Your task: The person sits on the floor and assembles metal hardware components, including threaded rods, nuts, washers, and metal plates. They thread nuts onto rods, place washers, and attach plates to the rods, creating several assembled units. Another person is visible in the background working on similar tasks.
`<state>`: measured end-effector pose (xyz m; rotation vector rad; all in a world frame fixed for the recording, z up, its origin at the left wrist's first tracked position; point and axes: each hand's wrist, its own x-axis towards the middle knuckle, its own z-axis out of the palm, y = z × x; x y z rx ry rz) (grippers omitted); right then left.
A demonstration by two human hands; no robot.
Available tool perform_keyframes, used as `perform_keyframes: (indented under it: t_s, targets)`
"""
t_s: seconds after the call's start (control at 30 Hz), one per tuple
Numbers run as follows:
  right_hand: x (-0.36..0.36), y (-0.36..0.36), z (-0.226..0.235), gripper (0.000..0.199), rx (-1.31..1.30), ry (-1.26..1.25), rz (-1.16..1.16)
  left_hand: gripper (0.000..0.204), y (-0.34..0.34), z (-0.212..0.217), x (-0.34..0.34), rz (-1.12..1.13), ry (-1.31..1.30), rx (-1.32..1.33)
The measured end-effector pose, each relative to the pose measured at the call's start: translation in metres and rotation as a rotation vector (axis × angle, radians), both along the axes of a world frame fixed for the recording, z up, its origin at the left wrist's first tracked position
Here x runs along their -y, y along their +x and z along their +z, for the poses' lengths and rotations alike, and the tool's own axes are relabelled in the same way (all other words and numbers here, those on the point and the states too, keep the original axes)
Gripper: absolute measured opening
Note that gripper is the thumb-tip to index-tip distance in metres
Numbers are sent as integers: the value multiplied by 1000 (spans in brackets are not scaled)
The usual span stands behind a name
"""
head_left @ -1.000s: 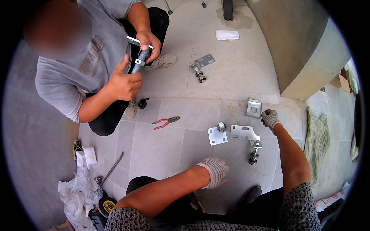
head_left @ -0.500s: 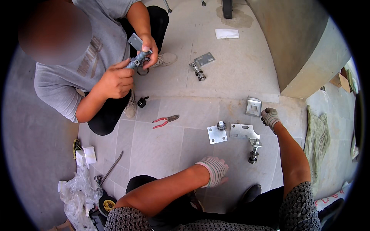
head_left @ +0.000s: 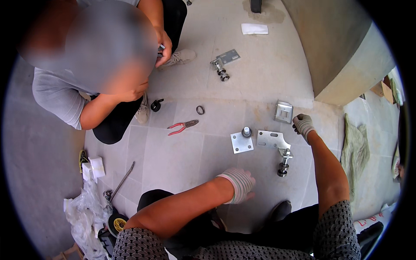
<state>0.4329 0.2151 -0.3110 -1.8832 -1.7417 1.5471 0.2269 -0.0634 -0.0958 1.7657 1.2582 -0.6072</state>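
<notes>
My right hand [head_left: 304, 125], in a pale striped glove, is closed, with its fingers curled beside a bent metal bracket [head_left: 284, 112] with a square hole. Whatever the fingers hold, if anything, is hidden. My left hand [head_left: 238, 185], gloved alike, hangs above the floor in front of me, fingers loosely apart and holding nothing. Between the hands lie a slotted metal plate [head_left: 269, 139] with a bolt and rollers [head_left: 283, 165] at its corner, and a square plate [head_left: 241, 144] with an upright stud.
A co-worker [head_left: 65, 97] crouches at the left, hands mostly hidden. Red-handled pliers [head_left: 183, 126], a metal ring [head_left: 200, 110] and a black clamp-like part [head_left: 156, 105] lie near them. Farther off is another plate with rollers [head_left: 225, 60]. A pillar [head_left: 342, 60] stands at right, plastic wrapping [head_left: 86, 216] lower left.
A metal ring now lies on the floor above the pliers. The co-worker has bent forward over their hands. My hands keep nearly the same pose; the whole view has shifted slightly.
</notes>
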Motion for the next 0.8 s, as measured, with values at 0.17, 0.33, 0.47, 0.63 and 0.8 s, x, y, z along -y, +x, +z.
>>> perform_keyframes:
  t_s: [0.17,0.33,0.47,0.63,0.8]
  targets:
    - [1,-2,6,30,27,4,0,50,0,0,-1,1,-8,7]
    - [1,-3,5,30,13,2,1,50,0,-3,1,5,6,2]
    - [-1,-1,2,30,8,1,11,50,0,-4,1,16,14,6]
    - [-1,-3,1,31,7,-1,15,51,-2,-5,3,18,26,17]
    - [-1,-3,1,27,21,5,2,50,-2,-8,5,19,39,26]
